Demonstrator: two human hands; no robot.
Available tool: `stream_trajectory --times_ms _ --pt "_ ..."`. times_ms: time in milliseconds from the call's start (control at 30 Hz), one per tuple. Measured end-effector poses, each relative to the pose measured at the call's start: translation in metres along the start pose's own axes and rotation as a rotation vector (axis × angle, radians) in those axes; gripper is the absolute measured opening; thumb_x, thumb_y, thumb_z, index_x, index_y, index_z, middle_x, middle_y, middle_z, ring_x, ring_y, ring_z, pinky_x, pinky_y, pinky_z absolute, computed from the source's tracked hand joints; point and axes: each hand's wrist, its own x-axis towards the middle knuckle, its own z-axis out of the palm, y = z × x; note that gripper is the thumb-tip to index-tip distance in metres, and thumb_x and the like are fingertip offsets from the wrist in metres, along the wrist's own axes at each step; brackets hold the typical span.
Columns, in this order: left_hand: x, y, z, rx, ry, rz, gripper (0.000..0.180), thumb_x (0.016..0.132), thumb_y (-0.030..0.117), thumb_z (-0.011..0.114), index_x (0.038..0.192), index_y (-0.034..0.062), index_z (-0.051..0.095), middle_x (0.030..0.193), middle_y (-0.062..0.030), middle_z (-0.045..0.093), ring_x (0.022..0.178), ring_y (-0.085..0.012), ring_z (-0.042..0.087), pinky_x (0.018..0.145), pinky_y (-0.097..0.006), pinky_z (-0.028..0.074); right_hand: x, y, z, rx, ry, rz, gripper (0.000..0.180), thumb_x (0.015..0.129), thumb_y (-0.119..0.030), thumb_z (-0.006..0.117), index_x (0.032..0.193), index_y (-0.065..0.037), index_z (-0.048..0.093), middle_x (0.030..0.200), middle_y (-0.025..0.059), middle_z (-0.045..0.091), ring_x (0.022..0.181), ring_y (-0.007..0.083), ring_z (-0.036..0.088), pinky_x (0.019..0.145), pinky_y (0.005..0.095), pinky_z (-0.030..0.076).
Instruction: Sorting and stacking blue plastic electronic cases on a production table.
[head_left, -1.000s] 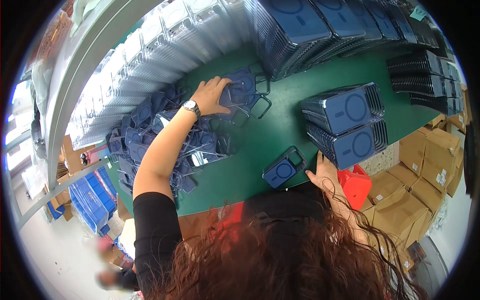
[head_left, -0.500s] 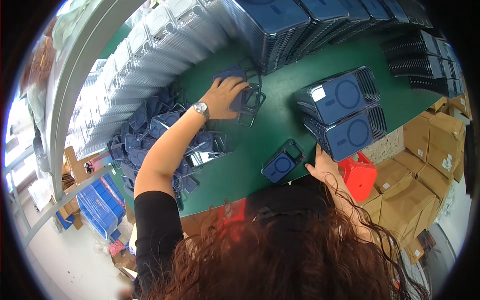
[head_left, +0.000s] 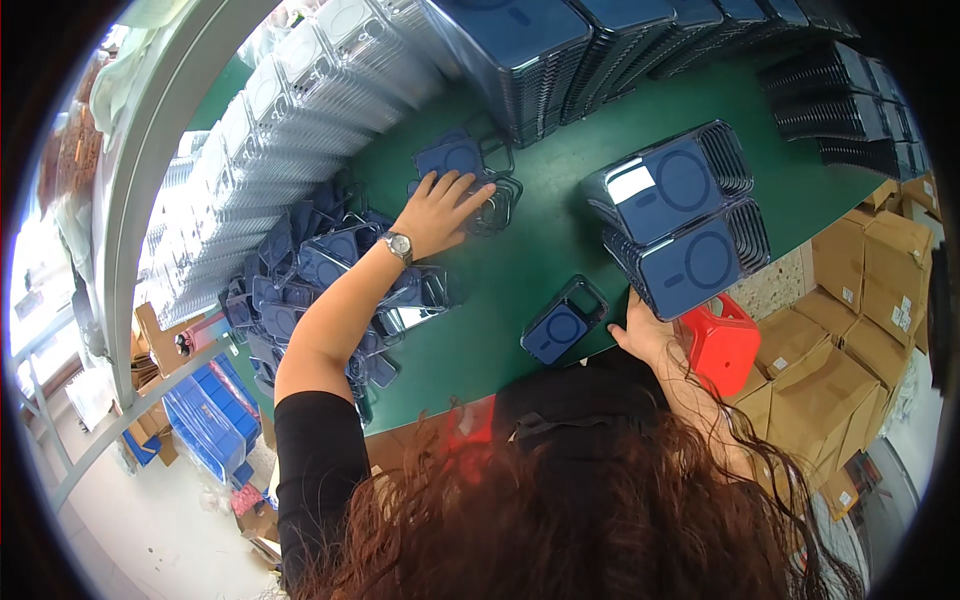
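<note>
— What crowds the green table [head_left: 520, 300] around her?

— Plenty. A loose heap of dark blue phone cases [head_left: 300, 290] lies under her left forearm, and long rows of clear cases [head_left: 290, 120] run along the far edge beside a grey rail [head_left: 150, 170]. Tall dark stacks [head_left: 560, 50] stand at the back, with black ones [head_left: 850, 100] further right. Her own hair [head_left: 560, 510] hides the near edge.

— Any packages?

— Two bundles of blue cases [head_left: 680, 220] sit on their sides, one above the other; the upper one carries a small white label. Brown cartons [head_left: 850, 340] with little white stickers are piled off the table's right end, a red stool [head_left: 722, 340] just beside them. Blue crates [head_left: 205, 420] sit on the floor at left.

— And her hands?

— The left hand [head_left: 440, 210], watch on the wrist, lies flat with fingers spread on a small pile of cases [head_left: 470, 180] at mid-table, pressing rather than gripping. The right hand [head_left: 640, 330] rests at the table's near edge; whether its fingers close on anything, I cannot tell. A single blue case [head_left: 562, 322], ring printed on its back, lies just left of it.
</note>
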Motion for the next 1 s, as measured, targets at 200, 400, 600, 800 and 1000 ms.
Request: stream_trajectory --times_ms 200,400,600,800,1000 --pt "0.001 0.007 0.002 0.047 0.008 -0.056 0.103 0.064 0.027 0.084 0.153 0.0172 0.032 0.136 -0.0152 0.048 0.123 -0.0329 0.048 0.104 -0.05 0.038 0.0 0.0 0.0 0.012 -0.014 0.029 0.092 0.075 -0.042 0.077 0.138 0.014 0.038 0.136 0.0349 0.045 0.126 0.0493 0.046 0.105 0.0524 0.04" --pt "0.009 0.006 0.001 0.01 0.022 -0.097 0.106 0.064 0.027 0.084 0.154 0.015 0.03 0.127 -0.0135 0.051 0.114 -0.0305 0.05 0.096 -0.046 0.04 -0.001 0.0 0.006 -0.039 0.024 -0.006 0.089 0.074 -0.039 0.078 0.135 0.015 0.041 0.131 0.0341 0.048 0.122 0.0472 0.049 0.103 0.0501 0.042" --pt "0.019 0.009 -0.003 0.137 -0.012 -0.068 0.106 0.062 0.026 0.083 0.154 0.0216 0.03 0.124 -0.0136 0.053 0.11 -0.0294 0.052 0.091 -0.043 0.042 -0.002 0.005 0.01 0.0 0.049 -0.068 0.081 0.076 -0.039 0.076 0.13 0.013 0.046 0.126 0.031 0.053 0.117 0.0441 0.054 0.1 0.0492 0.044" --pt "0.027 0.008 -0.013 -0.021 0.07 -0.132 0.106 0.061 0.026 0.082 0.154 0.0199 0.031 0.121 -0.0151 0.054 0.109 -0.0317 0.053 0.092 -0.043 0.044 -0.002 0.008 0.011 -0.05 0.141 -0.095 0.072 0.076 -0.034 0.076 0.124 0.013 0.052 0.12 0.0301 0.057 0.111 0.0433 0.057 0.096 0.0481 0.046" --pt "0.056 -0.034 -0.016 -0.207 0.062 -0.293 0.11 0.061 0.028 0.079 0.155 0.0141 0.024 0.117 -0.0188 0.055 0.109 -0.0373 0.055 0.094 -0.046 0.046 -0.004 0.011 0.016 -0.062 0.223 -0.132 0.065 0.076 -0.033 0.076 0.121 0.01 0.055 0.119 0.0272 0.058 0.11 0.0426 0.058 0.094 0.0481 0.046"
